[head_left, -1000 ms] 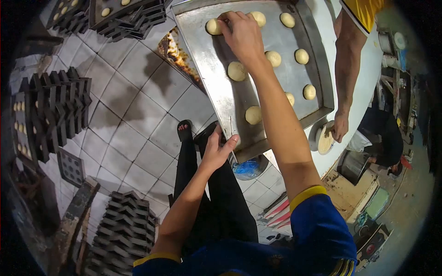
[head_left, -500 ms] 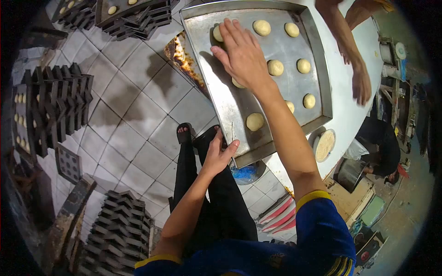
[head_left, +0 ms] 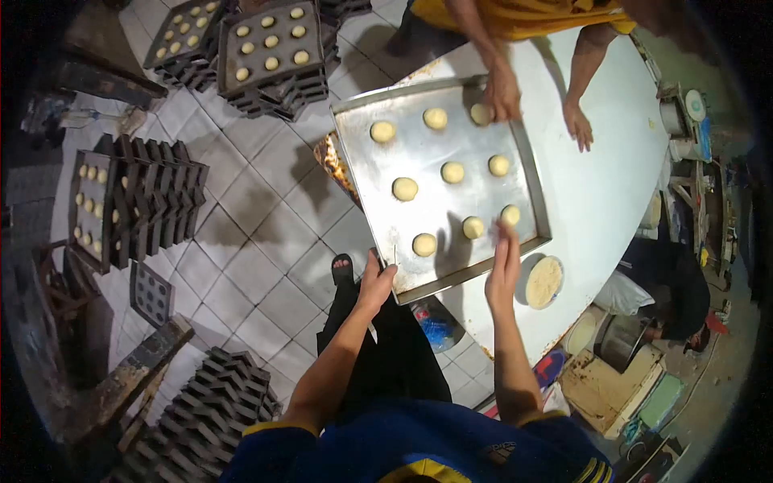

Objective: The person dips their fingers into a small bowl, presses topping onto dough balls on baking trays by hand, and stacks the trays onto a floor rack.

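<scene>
A metal tray (head_left: 427,209) with several pale dough balls in rows lies tilted across the near side of the white table. My left hand (head_left: 377,282) is closed round the tray's near left corner. Beside the near right dough ball (head_left: 510,215), my right hand (head_left: 503,266) is raised at the tray's near rim with its fingers stretched out and nothing held in them. Another person's hand (head_left: 503,92) is over the far right corner, next to a dough ball (head_left: 481,114). That person's other hand (head_left: 578,126) is above the table.
A bowl of pale crumbs (head_left: 545,282) sits on the white table (head_left: 600,201), right of my right hand. Stacks of dark trays (head_left: 161,193) stand on the tiled floor at left, several with dough balls. A second person (head_left: 668,282) bends over a metal pot (head_left: 624,342) at right.
My right hand has left the far left dough balls and moved back to the tray's near right side. The other person's hand has come over the tray's far right corner. The view has shifted.
</scene>
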Action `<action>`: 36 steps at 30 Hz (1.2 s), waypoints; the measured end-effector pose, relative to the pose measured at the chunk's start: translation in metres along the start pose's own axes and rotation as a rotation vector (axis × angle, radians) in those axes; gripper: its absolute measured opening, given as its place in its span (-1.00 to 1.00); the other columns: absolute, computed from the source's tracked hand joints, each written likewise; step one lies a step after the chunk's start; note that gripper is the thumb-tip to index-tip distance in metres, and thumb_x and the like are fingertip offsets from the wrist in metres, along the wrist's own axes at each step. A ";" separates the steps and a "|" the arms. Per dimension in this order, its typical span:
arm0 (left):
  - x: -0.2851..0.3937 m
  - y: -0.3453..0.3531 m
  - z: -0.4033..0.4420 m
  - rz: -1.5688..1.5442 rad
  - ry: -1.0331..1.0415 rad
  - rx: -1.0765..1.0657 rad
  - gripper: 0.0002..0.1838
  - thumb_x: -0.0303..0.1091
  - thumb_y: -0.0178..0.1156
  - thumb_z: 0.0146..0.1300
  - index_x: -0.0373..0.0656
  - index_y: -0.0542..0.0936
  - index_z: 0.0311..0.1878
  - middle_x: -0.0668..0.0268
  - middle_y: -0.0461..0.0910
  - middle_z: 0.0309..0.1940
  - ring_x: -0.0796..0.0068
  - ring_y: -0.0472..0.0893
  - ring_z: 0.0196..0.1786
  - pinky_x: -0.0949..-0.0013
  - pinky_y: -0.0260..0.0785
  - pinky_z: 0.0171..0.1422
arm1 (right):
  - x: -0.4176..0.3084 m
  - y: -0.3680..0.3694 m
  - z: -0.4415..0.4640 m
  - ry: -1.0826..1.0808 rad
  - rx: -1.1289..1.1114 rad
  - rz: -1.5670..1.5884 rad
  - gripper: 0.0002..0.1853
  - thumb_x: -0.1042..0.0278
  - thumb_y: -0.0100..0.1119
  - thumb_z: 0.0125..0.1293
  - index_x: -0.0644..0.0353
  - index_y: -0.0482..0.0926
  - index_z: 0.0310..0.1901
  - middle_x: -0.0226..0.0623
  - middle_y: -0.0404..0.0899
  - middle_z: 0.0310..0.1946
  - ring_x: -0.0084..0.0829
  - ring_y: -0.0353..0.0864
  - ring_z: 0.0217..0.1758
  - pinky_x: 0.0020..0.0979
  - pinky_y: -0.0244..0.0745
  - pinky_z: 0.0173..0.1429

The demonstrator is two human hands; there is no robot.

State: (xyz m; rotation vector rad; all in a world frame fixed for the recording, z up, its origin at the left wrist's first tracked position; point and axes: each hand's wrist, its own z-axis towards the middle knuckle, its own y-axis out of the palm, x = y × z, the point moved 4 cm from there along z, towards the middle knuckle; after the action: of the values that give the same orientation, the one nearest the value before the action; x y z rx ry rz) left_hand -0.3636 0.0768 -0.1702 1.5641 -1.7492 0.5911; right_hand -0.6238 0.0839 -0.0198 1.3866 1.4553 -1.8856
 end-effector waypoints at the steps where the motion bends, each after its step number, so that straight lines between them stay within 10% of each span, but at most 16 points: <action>1: -0.003 0.000 0.000 0.037 0.009 0.059 -0.39 -0.42 0.18 0.40 -0.30 0.35 0.50 0.03 0.58 0.36 0.19 0.55 0.40 0.18 0.31 0.55 | 0.003 -0.020 -0.024 0.096 -0.040 -0.043 -0.54 0.23 -0.18 0.81 0.35 0.45 0.49 -0.04 0.56 0.43 -0.20 0.49 0.54 -0.19 0.29 0.65; 6: -0.020 -0.015 0.015 -0.086 0.083 0.149 -0.37 -0.55 0.12 0.34 -0.31 0.40 0.51 0.01 0.62 0.34 0.14 0.59 0.38 0.20 0.36 0.52 | 0.030 -0.105 -0.107 0.192 -0.030 -0.008 -0.53 0.15 -0.09 0.79 0.31 0.51 0.46 -0.13 0.69 0.11 -0.41 0.66 0.03 -0.32 0.55 0.21; 14: -0.004 -0.026 0.028 0.097 0.126 -0.032 -0.26 -0.52 0.10 0.35 -0.24 0.30 0.63 0.05 0.59 0.37 0.14 0.59 0.38 0.19 0.38 0.49 | 0.090 -0.177 -0.173 0.455 0.109 -0.040 -0.56 0.12 -0.05 0.78 0.33 0.62 0.31 -0.11 0.75 -0.06 -0.36 0.72 -0.05 -0.29 0.64 0.14; 17: 0.005 -0.024 0.020 0.139 -0.147 0.015 -0.26 -0.51 0.08 0.37 -0.26 0.29 0.65 0.03 0.57 0.42 0.10 0.56 0.44 0.19 0.33 0.55 | 0.105 -0.175 -0.183 0.472 0.123 -0.013 -0.53 0.07 -0.04 0.78 0.34 0.67 0.22 -0.10 0.77 -0.10 -0.35 0.73 -0.07 -0.28 0.63 0.12; 36: -0.003 -0.023 0.030 -0.057 0.071 -0.121 -0.27 -0.57 0.06 0.17 -0.43 0.42 0.51 0.05 0.59 0.35 0.15 0.62 0.34 0.20 0.43 0.49 | 0.155 -0.179 -0.206 0.500 0.177 0.001 -0.43 -0.05 -0.08 0.78 0.37 0.73 0.07 -0.22 0.74 -0.28 -0.46 0.65 -0.22 -0.36 0.54 -0.05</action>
State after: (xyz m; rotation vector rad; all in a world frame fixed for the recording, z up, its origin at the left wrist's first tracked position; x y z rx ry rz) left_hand -0.3470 0.0527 -0.1942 1.4868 -1.6512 0.4976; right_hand -0.7333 0.3752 -0.0574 2.0532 1.5212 -1.7791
